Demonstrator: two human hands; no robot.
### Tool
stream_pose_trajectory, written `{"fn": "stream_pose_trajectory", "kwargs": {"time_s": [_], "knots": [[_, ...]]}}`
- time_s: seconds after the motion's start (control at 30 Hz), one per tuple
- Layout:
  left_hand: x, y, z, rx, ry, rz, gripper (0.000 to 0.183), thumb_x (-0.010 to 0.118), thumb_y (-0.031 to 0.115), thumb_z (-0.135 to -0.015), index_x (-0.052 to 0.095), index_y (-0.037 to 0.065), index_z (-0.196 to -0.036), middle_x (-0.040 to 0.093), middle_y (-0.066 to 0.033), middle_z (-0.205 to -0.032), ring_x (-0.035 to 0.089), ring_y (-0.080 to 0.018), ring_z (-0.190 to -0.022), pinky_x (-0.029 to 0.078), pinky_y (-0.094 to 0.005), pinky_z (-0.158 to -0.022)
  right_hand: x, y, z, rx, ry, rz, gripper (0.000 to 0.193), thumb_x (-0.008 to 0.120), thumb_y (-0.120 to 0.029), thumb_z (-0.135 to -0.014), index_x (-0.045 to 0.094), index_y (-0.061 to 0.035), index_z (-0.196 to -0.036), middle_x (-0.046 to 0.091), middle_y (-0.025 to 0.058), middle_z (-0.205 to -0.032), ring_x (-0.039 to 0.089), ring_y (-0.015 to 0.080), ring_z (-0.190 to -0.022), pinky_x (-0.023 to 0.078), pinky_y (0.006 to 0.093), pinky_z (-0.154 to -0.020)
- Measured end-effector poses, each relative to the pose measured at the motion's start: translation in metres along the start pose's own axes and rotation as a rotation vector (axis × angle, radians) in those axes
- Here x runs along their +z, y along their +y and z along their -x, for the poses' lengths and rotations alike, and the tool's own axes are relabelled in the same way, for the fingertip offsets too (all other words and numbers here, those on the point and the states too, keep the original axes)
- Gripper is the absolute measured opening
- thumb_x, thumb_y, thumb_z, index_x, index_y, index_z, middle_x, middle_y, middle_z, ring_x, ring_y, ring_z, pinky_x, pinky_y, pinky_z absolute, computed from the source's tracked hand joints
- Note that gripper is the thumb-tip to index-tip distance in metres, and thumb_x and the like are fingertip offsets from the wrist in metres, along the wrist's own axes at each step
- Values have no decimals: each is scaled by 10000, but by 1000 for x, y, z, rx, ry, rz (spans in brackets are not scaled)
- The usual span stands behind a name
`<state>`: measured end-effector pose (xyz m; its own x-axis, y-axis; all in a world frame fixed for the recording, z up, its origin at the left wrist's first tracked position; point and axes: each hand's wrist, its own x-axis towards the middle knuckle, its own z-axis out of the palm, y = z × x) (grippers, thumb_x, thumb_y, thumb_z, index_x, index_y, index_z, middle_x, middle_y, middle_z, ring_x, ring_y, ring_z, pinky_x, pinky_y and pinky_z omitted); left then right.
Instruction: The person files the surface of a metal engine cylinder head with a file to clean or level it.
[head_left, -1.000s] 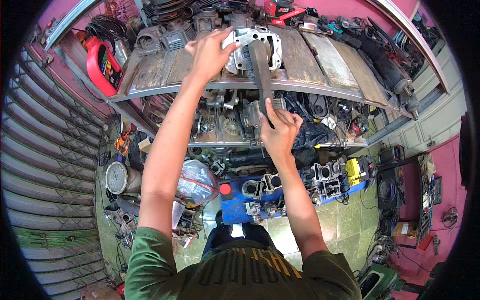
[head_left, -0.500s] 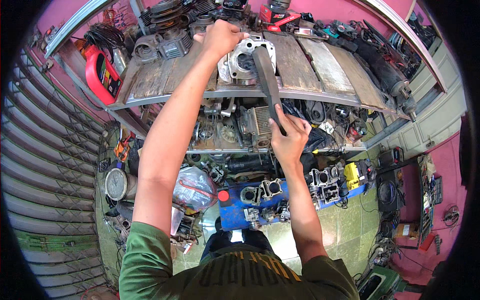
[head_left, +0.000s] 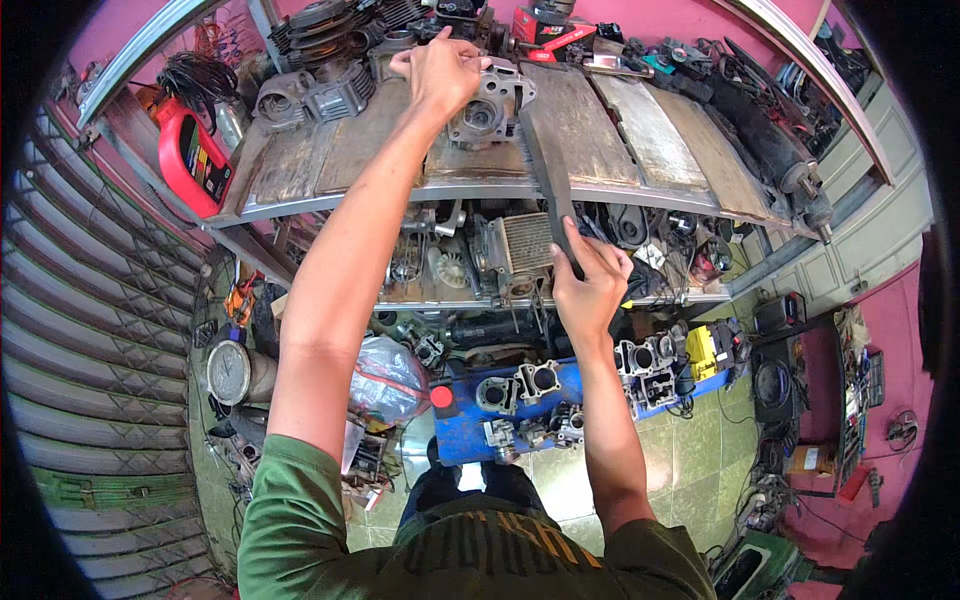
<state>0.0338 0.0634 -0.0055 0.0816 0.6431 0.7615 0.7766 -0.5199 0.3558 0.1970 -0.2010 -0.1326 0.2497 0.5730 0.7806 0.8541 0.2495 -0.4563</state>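
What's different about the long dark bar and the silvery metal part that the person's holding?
The dark bar is long and narrow, while the metal part is short and chunky. The bar looks plain and dark; the metal part is silvery with holes. The right hand holds the bar, the left hand the metal part. Both are held in bare hands.

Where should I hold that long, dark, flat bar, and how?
Probably by the narrow lower end of the long, dark, flat bar, coming from below: it tapers there, where the right hand grips it, while the wider end slants up and left beside the silvery metal engine part.
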Motion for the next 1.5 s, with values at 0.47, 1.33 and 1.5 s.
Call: {"fn": "stream_pose_trajectory", "kwargs": {"time_s": [0.47,1.33,1.5], "knots": [[-24,13,75,237,197,158,87,814,237,-827,812,190,-901,772,2,-842,576,-181,-1278,223,-540,-1040,11,-26,-51,7,110,-8,450,839,-124,-790,762,-164,-1232,763,54,-889,700,182,-874,394,373,-946],[-26,-23,116,168,128,151,437,885,315,-740,775,181,-1142,731,-58,-1216,647,-187,-1167,292,-435,-1005,14,-22,-36,-1,64,29,453,846,-151,-796,757,-120,-1239,741,84,-833,691,207,-833,387,386,-933],[-30,-33,114,154,59,237,394,896,259,-704,801,168,-1075,756,-59,-1143,685,-197,-1093,324,-398,-978,-2,-45,-53,1,93,-51,431,836,-145,-791,769,-138,-1217,747,67,-841,692,195,-854,386,385,-943]]}}
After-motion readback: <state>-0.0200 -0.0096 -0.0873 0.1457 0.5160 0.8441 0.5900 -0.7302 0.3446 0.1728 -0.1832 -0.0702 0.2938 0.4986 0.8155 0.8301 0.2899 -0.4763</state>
